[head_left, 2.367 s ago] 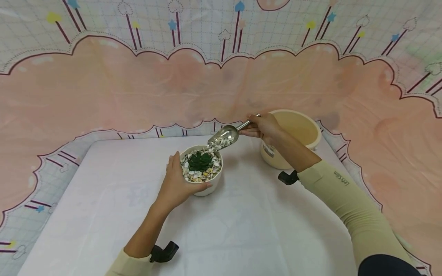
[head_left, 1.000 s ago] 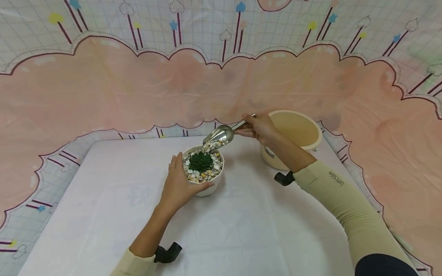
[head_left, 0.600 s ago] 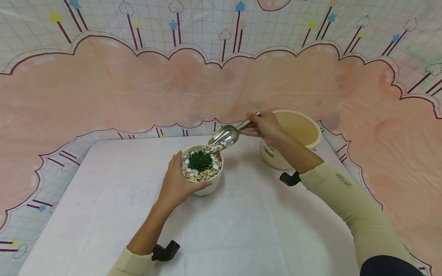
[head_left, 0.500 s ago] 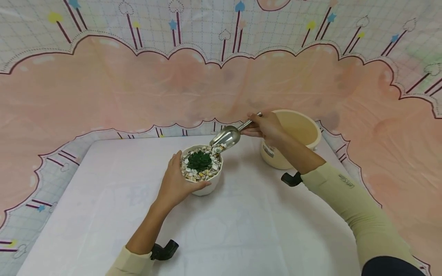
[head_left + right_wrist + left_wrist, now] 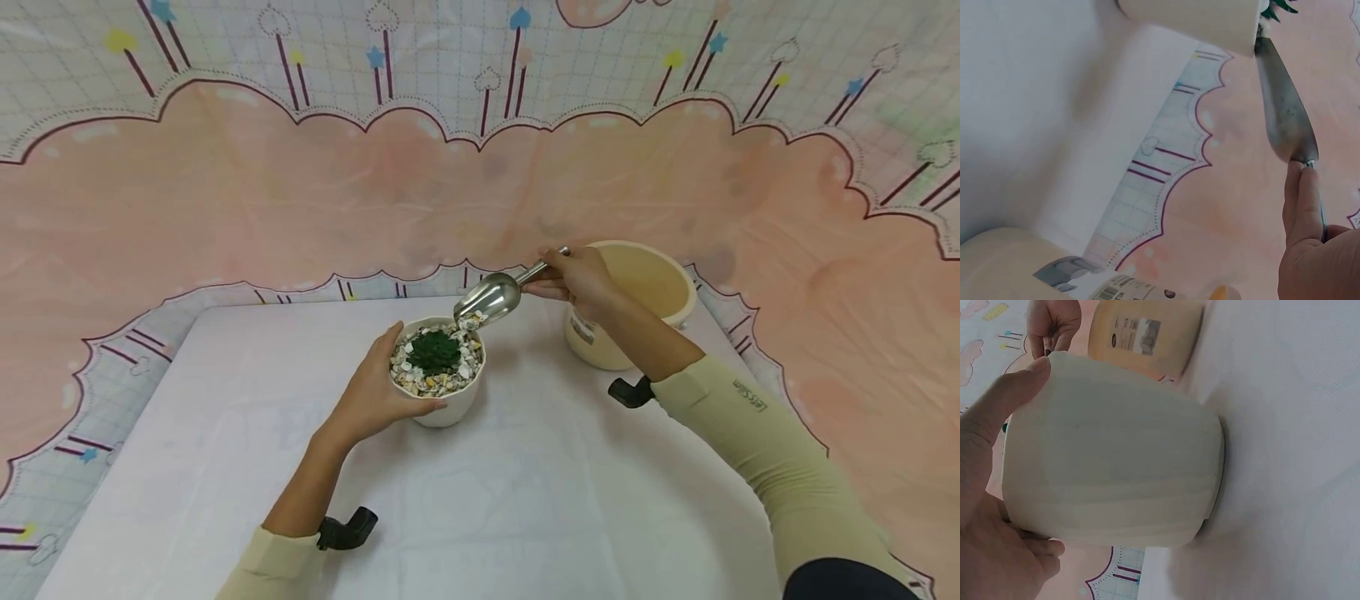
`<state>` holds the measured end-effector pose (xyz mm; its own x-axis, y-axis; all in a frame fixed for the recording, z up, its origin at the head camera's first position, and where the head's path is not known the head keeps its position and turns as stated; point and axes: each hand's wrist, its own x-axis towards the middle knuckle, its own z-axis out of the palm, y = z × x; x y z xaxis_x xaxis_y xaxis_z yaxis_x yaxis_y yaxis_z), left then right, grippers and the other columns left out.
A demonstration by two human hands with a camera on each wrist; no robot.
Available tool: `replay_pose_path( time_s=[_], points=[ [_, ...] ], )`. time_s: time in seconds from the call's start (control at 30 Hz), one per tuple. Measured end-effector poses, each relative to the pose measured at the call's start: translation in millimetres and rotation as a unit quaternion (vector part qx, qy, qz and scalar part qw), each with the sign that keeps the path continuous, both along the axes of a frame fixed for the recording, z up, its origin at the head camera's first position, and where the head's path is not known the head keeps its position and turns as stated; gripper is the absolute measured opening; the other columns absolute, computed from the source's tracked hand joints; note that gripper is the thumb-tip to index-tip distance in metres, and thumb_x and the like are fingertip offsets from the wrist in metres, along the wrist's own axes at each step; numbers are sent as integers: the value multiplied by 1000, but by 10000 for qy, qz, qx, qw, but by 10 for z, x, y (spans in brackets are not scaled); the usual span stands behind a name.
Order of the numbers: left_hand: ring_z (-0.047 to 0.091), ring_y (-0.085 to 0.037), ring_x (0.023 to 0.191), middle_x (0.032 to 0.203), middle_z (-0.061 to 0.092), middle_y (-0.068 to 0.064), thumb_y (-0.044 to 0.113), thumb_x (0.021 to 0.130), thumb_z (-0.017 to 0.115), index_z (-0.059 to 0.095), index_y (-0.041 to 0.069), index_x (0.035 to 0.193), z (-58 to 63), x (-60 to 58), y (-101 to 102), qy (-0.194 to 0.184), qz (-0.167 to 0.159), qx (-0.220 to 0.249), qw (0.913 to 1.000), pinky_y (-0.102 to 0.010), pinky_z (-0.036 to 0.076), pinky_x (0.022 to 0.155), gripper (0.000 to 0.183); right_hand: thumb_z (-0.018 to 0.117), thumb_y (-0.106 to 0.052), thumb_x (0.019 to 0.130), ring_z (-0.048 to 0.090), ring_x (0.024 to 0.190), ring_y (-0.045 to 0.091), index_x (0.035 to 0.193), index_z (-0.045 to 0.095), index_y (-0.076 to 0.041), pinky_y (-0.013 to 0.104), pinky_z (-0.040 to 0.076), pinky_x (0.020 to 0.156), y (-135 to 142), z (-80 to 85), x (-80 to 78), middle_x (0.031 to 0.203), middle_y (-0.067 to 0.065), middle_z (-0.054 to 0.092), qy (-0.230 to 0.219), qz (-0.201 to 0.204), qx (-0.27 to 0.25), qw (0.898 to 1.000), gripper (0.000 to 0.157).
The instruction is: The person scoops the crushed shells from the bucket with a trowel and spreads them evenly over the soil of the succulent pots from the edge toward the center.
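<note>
My left hand [image 5: 378, 398] grips a white flower pot [image 5: 450, 408] standing on the table, thumb on the near side and fingers around the left. Inside sits a dark green succulent [image 5: 435, 352], ringed by white and yellowish pebbles [image 5: 431, 385]. A metal scoop [image 5: 491, 298] tilts down over the pot's back right rim with a few pebbles at its lip. My right hand [image 5: 585, 279] holds it by the handle. In the right wrist view the scoop [image 5: 1285, 112] slants with its tip right at the rim. The left wrist view shows the pot's smooth side [image 5: 1116, 444].
A cream bucket [image 5: 600, 346] with a label stands at the back right, partly behind my right forearm. The white tabletop [image 5: 510, 500] ends at the back before a pink patterned cloth [image 5: 337, 200].
Pebbles have slid out of the scoop, leaving far fewer in it. The scoop shifted left, then back right. My left hand has slipped slightly lower and left around the pot.
</note>
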<state>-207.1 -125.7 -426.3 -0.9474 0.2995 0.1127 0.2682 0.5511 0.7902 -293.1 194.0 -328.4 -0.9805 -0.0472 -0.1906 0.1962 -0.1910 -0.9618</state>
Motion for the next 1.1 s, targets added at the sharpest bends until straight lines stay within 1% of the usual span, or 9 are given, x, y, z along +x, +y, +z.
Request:
replay_pose_path(
  time_s=[0.1, 0.23, 0.3, 0.4, 0.53, 0.67, 0.83, 0.97, 1.1],
  points=[
    [22, -47, 154, 170, 17, -27, 41, 75, 96, 12, 1, 167, 21, 33, 32, -121, 81, 36, 9999, -68, 29, 116, 131, 51, -11, 113, 78, 70, 24, 107, 59, 8, 31, 62, 74, -22, 2, -14, 82, 18, 74, 58, -6, -20, 10000, 21],
    [10, -46, 158, 171, 9, -27, 48, 75, 94, 8, 0, 167, 57, 128, 121, -254, 570, -59, 9980, -67, 25, 119, 135, 51, -11, 113, 78, 71, 24, 108, 59, 10, 32, 62, 75, -56, 9, -31, 82, 19, 74, 101, 16, -84, 9999, 23],
    [9, -46, 158, 171, 8, -28, 50, 73, 95, 9, -1, 167, 70, 170, 173, -287, 794, -134, 9963, -66, 26, 119, 137, 51, -11, 112, 78, 71, 25, 107, 60, 11, 32, 62, 74, -71, 9, -37, 82, 19, 75, 131, 17, -128, 9998, 24],
    [9, -47, 157, 170, 10, -29, 49, 73, 95, 11, -3, 166, 80, 200, 231, -205, 958, -234, 9949, -66, 28, 118, 136, 52, -12, 112, 78, 72, 26, 105, 61, 11, 32, 62, 74, -91, 8, -42, 83, 20, 75, 158, 19, -239, 9996, 25],
    [15, -49, 156, 169, 15, -31, 47, 74, 95, 14, -5, 165, 67, 200, 244, -60, 1019, -316, 9943, -65, 29, 118, 132, 52, -13, 112, 78, 72, 26, 112, 59, 16, 32, 62, 75, -133, 1, -30, 83, 20, 75, 192, 15, -291, 9994, 29],
    [18, -48, 155, 168, 16, -31, 46, 74, 96, 15, -5, 165, 53, 201, 234, -49, 1021, -297, 9943, -64, 30, 118, 132, 52, -13, 112, 78, 72, 25, 120, 54, 20, 32, 62, 75, -170, -21, -30, 82, 19, 75, 261, 28, -306, 9992, 34],
    [21, -48, 154, 168, 18, -31, 46, 74, 96, 16, -5, 165, 53, 202, 236, -44, 1027, -276, 9943, -64, 30, 118, 131, 53, -14, 112, 78, 73, 25, 114, 57, 17, 32, 62, 76, -172, -41, -27, 82, 18, 75, 302, 5, -328, 9990, 31],
    [22, -48, 154, 167, 19, -31, 46, 73, 96, 16, -5, 165, 54, 206, 242, -54, 1031, -287, 9942, -64, 31, 118, 132, 55, -15, 111, 78, 73, 25, 117, 56, 18, 32, 62, 76, -138, -45, -8, 83, 18, 75, 377, -38, -287, 9989, 34],
    [21, -49, 154, 168, 19, -31, 46, 73, 96, 16, -5, 165, 52, 203, 234, -41, 1052, -317, 9939, -65, 30, 118, 132, 54, -13, 112, 78, 73, 24, 117, 56, 19, 33, 62, 75, -93, -45, 15, 83, 17, 75, 421, -40, -253, 9988, 32]
  ],
)
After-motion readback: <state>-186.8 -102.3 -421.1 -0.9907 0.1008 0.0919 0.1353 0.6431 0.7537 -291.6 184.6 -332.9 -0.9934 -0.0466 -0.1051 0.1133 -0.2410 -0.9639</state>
